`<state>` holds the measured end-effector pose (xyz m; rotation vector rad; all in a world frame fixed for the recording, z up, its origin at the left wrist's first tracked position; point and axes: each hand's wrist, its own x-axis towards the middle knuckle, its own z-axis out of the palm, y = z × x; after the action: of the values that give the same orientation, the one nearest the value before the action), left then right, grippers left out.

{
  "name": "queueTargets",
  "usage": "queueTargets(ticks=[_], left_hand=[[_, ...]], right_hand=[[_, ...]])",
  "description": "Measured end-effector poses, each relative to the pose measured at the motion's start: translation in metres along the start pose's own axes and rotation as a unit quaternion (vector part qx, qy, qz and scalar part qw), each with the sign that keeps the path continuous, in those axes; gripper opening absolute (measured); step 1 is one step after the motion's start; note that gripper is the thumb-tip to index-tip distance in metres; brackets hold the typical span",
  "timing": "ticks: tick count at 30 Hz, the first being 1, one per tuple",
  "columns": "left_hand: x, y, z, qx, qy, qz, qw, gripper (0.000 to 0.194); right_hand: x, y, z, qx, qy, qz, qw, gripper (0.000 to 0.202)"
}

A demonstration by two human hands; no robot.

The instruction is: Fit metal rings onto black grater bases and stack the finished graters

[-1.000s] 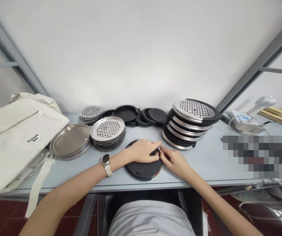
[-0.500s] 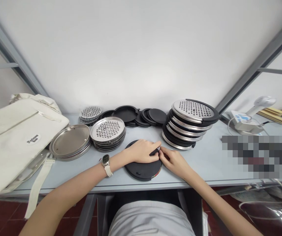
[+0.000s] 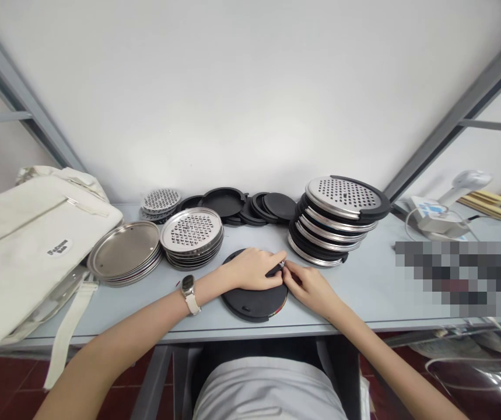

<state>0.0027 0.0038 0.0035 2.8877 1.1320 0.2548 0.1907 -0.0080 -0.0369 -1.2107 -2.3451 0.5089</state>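
Observation:
A black round base lies flat on the table near its front edge, with a thin coloured strip showing at its right rim. My left hand rests across it, thumb and fingers closed around a small black part with a shiny end at the right side. Against that end, my right hand pinches with thumb and index finger; what lies between those fingertips is too small to make out. The far part of the base is covered by my left hand.
Perforated metal grater discs and plain metal plates are stacked on the left. Black round parts lie along the wall. A tall stack of metal-and-black graters stands right. A white bag and a white scanner flank the table.

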Motion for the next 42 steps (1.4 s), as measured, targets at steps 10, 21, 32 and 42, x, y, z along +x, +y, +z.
queueTargets(ticks=[10,21,32,42], left_hand=[[0.0,0.0001,-0.0006,-0.007,-0.005,-0.003,1.0,0.019],[0.0,-0.0011,0.0001,-0.007,0.0,0.004,1.0,0.018],[-0.0001,-0.0014,-0.0017,-0.018,-0.009,-0.006,1.0,0.018],[-0.0004,-0.0022,-0.0003,-0.023,-0.003,0.002,1.0,0.017]], right_hand=[[-0.0001,-0.0004,-0.0001,0.002,0.003,-0.003,1.0,0.026],[0.0007,0.0002,-0.0003,-0.013,0.0,-0.004,1.0,0.027],[0.0013,0.0001,-0.0007,-0.017,0.0,-0.008,1.0,0.027],[0.0006,-0.0017,-0.0015,-0.012,-0.002,-0.003,1.0,0.027]])
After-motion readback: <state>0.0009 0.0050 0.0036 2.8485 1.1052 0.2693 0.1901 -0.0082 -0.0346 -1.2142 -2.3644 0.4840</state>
